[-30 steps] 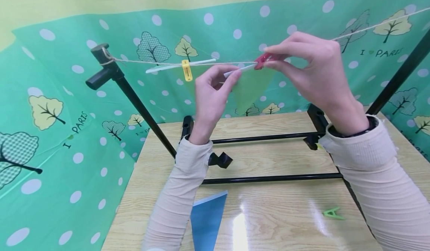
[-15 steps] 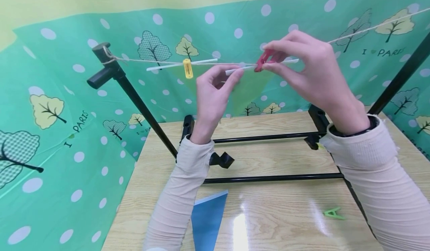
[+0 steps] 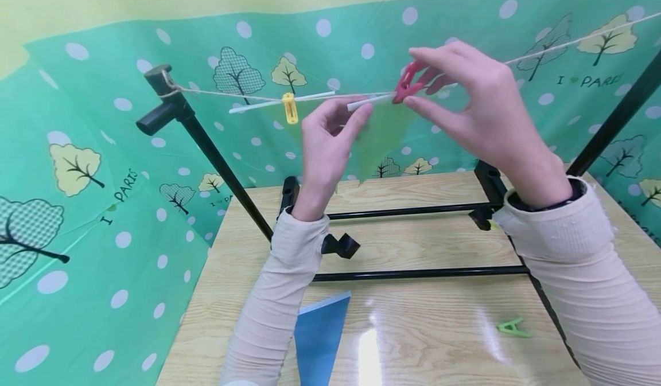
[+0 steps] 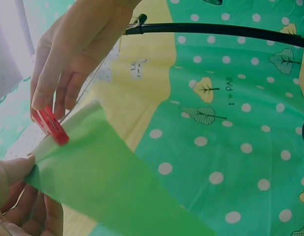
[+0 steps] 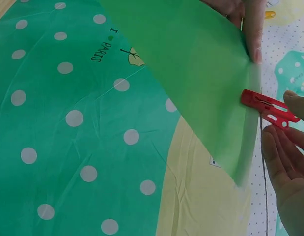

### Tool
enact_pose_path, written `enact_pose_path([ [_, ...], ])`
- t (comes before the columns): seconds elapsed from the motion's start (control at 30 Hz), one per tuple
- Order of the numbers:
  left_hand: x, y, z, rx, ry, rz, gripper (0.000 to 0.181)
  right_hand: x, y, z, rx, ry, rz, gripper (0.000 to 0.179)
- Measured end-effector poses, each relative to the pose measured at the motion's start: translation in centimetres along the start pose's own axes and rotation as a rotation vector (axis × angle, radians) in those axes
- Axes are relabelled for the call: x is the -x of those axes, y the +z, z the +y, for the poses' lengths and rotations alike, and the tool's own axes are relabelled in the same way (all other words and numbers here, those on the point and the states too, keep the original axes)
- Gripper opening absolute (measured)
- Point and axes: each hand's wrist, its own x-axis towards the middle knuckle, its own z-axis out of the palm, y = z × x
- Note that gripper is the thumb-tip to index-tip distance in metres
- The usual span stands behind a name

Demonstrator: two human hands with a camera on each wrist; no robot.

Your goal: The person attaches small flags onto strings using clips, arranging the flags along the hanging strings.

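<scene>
My left hand (image 3: 330, 139) pinches the white folded top edge of a green pennant (image 4: 117, 172) between thumb and fingers. A red clothespin (image 5: 262, 103) clips that edge beside the string (image 5: 263, 172); whether the string is inside its bite I cannot tell. Around the clothespin's handles, my right hand (image 3: 477, 99) has its thumb and fingers spread apart, with fingertips at or very near the handles. Further left on the string, a yellow clothespin (image 3: 290, 108) holds another white-topped piece (image 3: 253, 106), whose lower part is faint in the head view.
The string is tied to a black post (image 3: 217, 156) at left. Below lie black frame bars (image 3: 420, 273) on the wooden table (image 3: 413, 311), with a blue pennant (image 3: 321, 340) and a green clothespin (image 3: 513, 327). A patterned green cloth (image 3: 119, 202) stands behind.
My right thumb and fingers have spread apart around the red clothespin, which now tilts more upright. The left hand still pinches the pennant's edge in nearly the same place.
</scene>
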Motion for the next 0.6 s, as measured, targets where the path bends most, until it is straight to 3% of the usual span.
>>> enact_pose_path([
  [0.47,0.3,-1.0,-0.1,-0.008,-0.008,-0.023,0.02,0.6,-0.8,-0.1,0.046,-0.013,0.037,0.044],
  [0.6,0.3,-1.5,-1.4,-0.005,0.015,-0.023,0.021,0.9,-0.9,-0.1,0.048,-0.021,0.034,0.041],
])
